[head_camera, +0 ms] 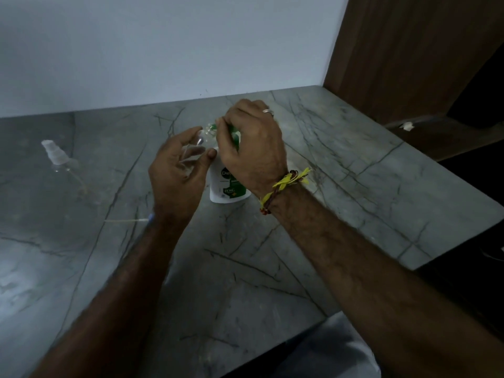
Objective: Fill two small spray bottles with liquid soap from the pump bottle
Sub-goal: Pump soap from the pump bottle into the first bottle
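Grey veined marble counter (341, 170) runs to a pale wall, with dark wood panelling at the right. On it stands the white soap pump bottle (227, 186), its green pump head under my right hand (253, 148), whose fingers curl over it. My left hand (177, 170) grips a clear small spray bottle (200, 140), tilted, its mouth at the nozzle. I'd keep that opening right under the spout and press slowly, so nothing runs down the outside. A second spray bottle (58, 156) lies well apart at the left.
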